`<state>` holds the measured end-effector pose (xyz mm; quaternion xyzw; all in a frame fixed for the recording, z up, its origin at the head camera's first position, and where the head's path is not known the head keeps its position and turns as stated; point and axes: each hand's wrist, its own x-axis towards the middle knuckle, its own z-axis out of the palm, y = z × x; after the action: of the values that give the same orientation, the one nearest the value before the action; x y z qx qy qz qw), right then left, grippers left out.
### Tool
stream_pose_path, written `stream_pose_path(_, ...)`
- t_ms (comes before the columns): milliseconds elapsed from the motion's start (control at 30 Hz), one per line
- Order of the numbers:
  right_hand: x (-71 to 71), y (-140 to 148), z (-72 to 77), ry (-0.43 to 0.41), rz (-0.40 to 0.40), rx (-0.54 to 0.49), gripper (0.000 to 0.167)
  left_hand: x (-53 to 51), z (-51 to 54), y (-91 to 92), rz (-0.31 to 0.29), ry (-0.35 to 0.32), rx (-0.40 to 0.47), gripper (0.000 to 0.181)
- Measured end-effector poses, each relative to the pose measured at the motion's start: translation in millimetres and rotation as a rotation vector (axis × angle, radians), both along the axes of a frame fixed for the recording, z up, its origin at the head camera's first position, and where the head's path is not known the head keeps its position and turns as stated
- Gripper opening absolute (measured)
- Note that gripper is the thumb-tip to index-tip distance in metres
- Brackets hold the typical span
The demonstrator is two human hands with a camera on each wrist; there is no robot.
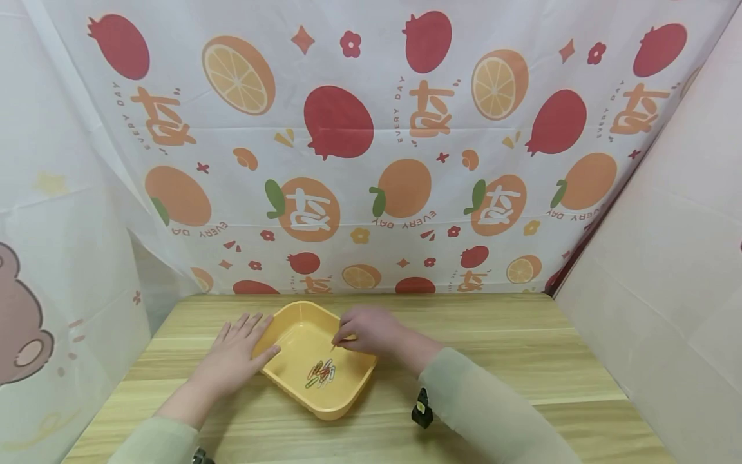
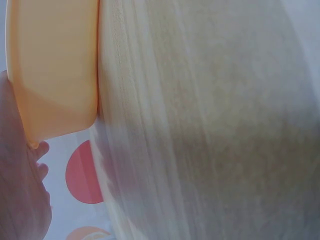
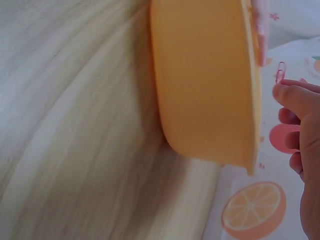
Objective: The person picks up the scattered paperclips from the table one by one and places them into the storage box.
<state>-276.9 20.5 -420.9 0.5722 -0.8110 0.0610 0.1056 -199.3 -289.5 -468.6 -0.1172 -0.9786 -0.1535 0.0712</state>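
Observation:
A yellow plastic basin point(image 1: 297, 351) sits at an angle on the table, and several coloured paper clips point(image 1: 321, 374) lie in a small heap on its floor. My left hand point(image 1: 234, 351) rests on the basin's left rim, fingers stretched out and thumb lying over the edge. Above the right side of the basin, my right hand point(image 1: 373, 332) pinches one pink-red paper clip point(image 3: 281, 73) between thumb and forefinger. The right wrist view shows that clip upright, apart from the basin wall. In the left wrist view, only part of the left hand point(image 2: 22, 175) appears beside the rim.
The wood-grain table point(image 1: 498, 380) extends around the basin. Behind it hangs a white cloth point(image 1: 359, 258) printed with fruit, and pale cloth sheets stand at both sides. A dark device point(image 1: 422, 409) is at the right wrist.

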Motion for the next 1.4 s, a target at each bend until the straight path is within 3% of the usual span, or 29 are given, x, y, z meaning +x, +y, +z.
stream_pose_path(300, 6.4, -27, -13.0, 0.060, 0.023, 0.271, 0.010, -0.2, 1.3, 2.2, 0.004, 0.018, 0.002, 0.076)
stream_pose_path(600, 10.0, -42, -24.0, 0.035, -0.037, 0.368, 0.014, -2.3, 2.6, 4.6, 0.002, 0.008, -0.005, 0.077)
stream_pose_path(933, 8.0, -46, -28.6, 0.027, -0.073, 0.367, 0.010, -2.5, 4.3, 6.2, 0.005, 0.013, -0.007, 0.077)
stream_pose_path(1233, 7.8, -38, -19.3, -0.062, -0.090, 0.295, 0.012, -0.9, 1.8, 3.3, 0.004, 0.008, -0.002, 0.077)
stream_pose_path(1400, 4.2, -30, -15.0, -0.043, -0.057, 0.220, 0.015, -1.3, -1.8, 0.4, 0.007, -0.004, -0.003, 0.077)
